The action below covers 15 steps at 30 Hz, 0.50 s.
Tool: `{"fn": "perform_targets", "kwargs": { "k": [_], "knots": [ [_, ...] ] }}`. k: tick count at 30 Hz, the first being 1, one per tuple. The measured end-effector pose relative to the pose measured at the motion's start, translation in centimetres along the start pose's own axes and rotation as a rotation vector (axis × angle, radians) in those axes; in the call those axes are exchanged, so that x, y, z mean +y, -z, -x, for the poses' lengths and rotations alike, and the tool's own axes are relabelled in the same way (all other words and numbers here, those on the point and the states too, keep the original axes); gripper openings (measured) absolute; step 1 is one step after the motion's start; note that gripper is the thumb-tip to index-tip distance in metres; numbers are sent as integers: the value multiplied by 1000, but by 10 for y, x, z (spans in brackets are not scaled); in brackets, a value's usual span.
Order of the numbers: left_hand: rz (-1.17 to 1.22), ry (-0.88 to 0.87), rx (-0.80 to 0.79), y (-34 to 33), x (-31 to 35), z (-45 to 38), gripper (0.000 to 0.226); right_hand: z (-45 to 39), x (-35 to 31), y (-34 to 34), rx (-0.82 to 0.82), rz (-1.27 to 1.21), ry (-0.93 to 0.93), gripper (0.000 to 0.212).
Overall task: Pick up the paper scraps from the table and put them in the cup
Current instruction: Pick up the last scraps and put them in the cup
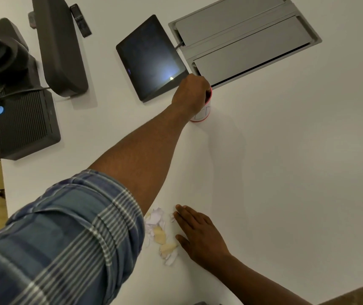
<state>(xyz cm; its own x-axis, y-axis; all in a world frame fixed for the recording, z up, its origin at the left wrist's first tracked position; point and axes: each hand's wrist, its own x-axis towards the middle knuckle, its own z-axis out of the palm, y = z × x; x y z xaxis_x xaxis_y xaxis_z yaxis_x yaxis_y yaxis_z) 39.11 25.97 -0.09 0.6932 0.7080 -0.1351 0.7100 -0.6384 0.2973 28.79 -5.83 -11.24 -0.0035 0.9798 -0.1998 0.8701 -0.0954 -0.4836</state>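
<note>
White cup (204, 113), contents hidden; left hand (190, 95) over rim, grip unclear; right hand (200, 234) flat beside paper scraps (160, 232).

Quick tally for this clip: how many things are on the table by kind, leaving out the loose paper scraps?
Cup, white with pink rim: 1
Tablet, dark screen: 1
Grey flip-lid cable box set into the table: 1
Dark electronic devices at the left: 4, namely curved unit, finned box, camera-like unit, small remote-like stick
Total: 7
</note>
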Motion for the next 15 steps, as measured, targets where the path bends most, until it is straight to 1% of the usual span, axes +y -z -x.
{"fn": "perform_targets", "kwargs": {
  "k": [2,4,5,7,9,10,11,13,15],
  "knots": [
    [-10,-24,-14,10,-1,0,19,0,-1,1,2,8,2,54],
    [16,-41,13,22,-2,7,21,0,-2,2,15,10,8,53],
    [44,-43,54,29,-4,14,22,-1,-2,3,25,9,13,53],
    [144,-29,191,38,-13,40,22,-3,-3,7,45,1,23,53],
    [255,-26,351,41,-28,80,20,-9,-5,13,54,-16,35,53],
    [293,-3,395,37,-37,104,19,-12,-5,15,50,-44,38,52],
    [316,46,407,31,-48,130,18,-16,-6,18,36,-78,31,51],
    [333,190,367,11,-73,182,19,-24,-9,22,-16,-129,13,51],
    [333,350,243,-13,-96,233,23,-33,-14,24,-31,-132,25,53]
  ]
}}
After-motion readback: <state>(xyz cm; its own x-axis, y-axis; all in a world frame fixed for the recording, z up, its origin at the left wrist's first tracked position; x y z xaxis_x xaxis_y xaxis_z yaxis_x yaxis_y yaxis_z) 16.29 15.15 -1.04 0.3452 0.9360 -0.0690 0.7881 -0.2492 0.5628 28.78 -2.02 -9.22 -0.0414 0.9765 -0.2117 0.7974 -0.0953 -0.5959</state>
